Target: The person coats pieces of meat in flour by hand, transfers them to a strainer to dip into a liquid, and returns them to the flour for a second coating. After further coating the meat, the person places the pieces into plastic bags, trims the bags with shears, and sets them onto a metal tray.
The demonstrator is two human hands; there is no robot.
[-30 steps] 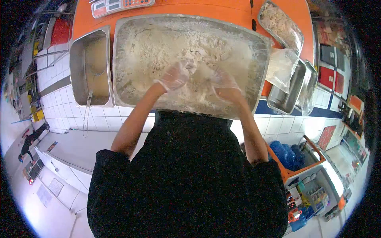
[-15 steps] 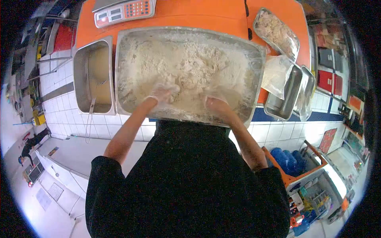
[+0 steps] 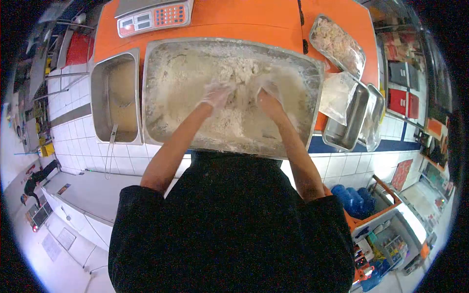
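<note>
A wide metal tray (image 3: 316, 97) holds pale flour (image 3: 181, 93), with lumpy flour-coated pieces (image 3: 239, 71) heaped toward its back middle. Both my hands are in thin clear gloves and work in this flour. My left hand (image 3: 218, 95) lies left of the heap, its fingers stretched toward the middle and blurred. On the heap's right side is my right hand (image 3: 267, 94), tilted inward; motion and flour hide its fingers. A narrow gap of floury lumps separates the two hands.
Left of the tray stands a deep metal pan (image 3: 95, 97) of cloudy liquid with a wire-handled tool (image 3: 113, 134). A scale (image 3: 155, 18) sits behind. To the right are a tray of raw meat pieces (image 3: 337, 44), a plastic bag (image 3: 337, 95) and a metal pan (image 3: 348, 124).
Both hands have moved away from my body, toward the back of the tray, and closer together. The flour-coated pieces have been pushed back into a tighter heap.
</note>
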